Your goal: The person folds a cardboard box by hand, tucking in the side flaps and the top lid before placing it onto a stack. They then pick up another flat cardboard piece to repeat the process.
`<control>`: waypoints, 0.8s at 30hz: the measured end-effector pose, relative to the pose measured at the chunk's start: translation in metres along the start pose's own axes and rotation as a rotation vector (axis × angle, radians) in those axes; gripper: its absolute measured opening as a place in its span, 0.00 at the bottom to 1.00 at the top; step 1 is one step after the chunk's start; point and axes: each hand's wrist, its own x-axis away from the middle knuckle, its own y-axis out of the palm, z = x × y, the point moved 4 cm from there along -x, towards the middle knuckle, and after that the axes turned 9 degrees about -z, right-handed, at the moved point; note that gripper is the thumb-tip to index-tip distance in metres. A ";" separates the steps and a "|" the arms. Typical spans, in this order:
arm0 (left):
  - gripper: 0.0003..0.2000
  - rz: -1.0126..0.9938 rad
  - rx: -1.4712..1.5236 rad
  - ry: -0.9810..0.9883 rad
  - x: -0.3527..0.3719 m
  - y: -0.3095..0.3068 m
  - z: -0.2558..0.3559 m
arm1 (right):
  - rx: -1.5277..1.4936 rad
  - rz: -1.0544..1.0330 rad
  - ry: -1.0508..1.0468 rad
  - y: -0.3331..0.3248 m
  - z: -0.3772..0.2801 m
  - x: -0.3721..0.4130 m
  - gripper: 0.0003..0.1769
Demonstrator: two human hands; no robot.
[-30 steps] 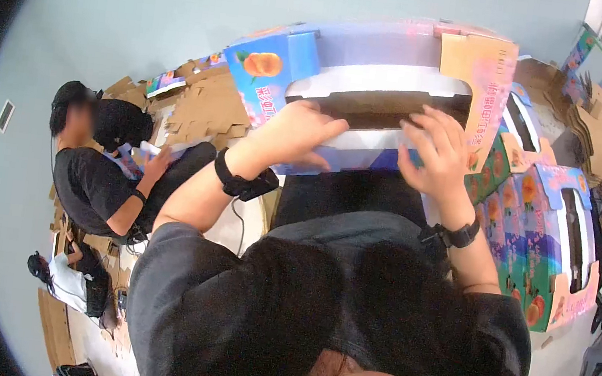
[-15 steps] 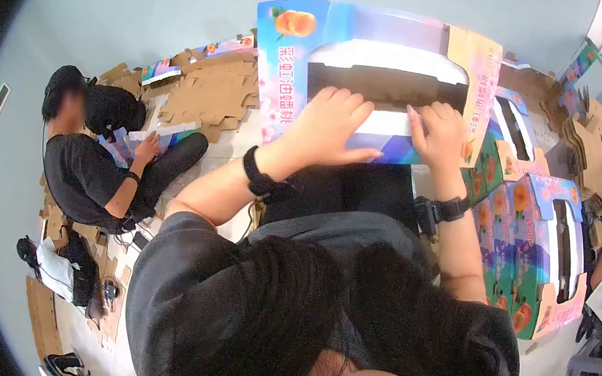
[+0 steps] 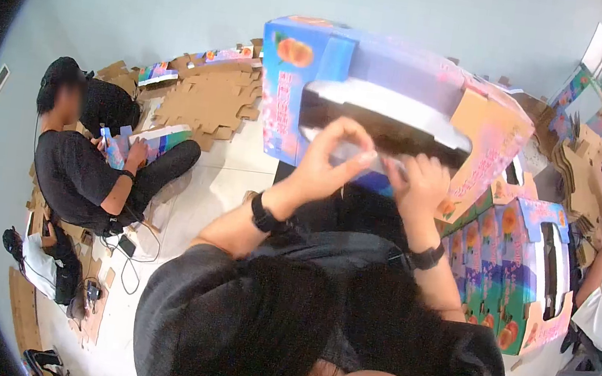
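Observation:
A colourful fruit carton (image 3: 399, 65) with a wide oval opening stands tilted in front of my body, its printed peach at the upper left. At the near edge of the opening, my left hand (image 3: 335, 155) curls with thumb and forefinger pressed together; whatever lies between them is too small to name. Close to its right, my right hand (image 3: 420, 184) has its fingers bent against the same edge, the thumb toward the left hand. Its fingertips seem to pinch the rim, though blur hides the exact contact.
Finished-looking cartons (image 3: 509, 266) stand in a row at the right. Flat cardboard (image 3: 211, 94) lies on the floor behind, with more stacked (image 3: 580, 177) at far right. A person (image 3: 84, 176) sits at the left holding a carton; others are at lower left and far right.
The carton has tilted, its right side swinging down and right. My left hand has lifted from lying over the edge into a pinch, and my right hand has moved slightly down and left.

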 end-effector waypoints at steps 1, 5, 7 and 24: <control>0.24 -0.090 0.332 -0.093 0.005 0.008 0.000 | -0.001 0.008 -0.026 0.000 -0.002 0.005 0.16; 0.52 -0.229 0.995 -0.350 0.022 0.024 0.020 | 0.008 -0.076 -0.066 0.005 -0.003 0.029 0.16; 0.62 -0.193 1.043 -0.307 0.031 0.027 0.019 | 0.004 -0.051 -0.116 0.005 -0.003 0.036 0.16; 0.43 0.158 1.261 0.078 0.015 0.000 -0.014 | -0.024 0.047 -0.098 0.009 -0.005 0.039 0.18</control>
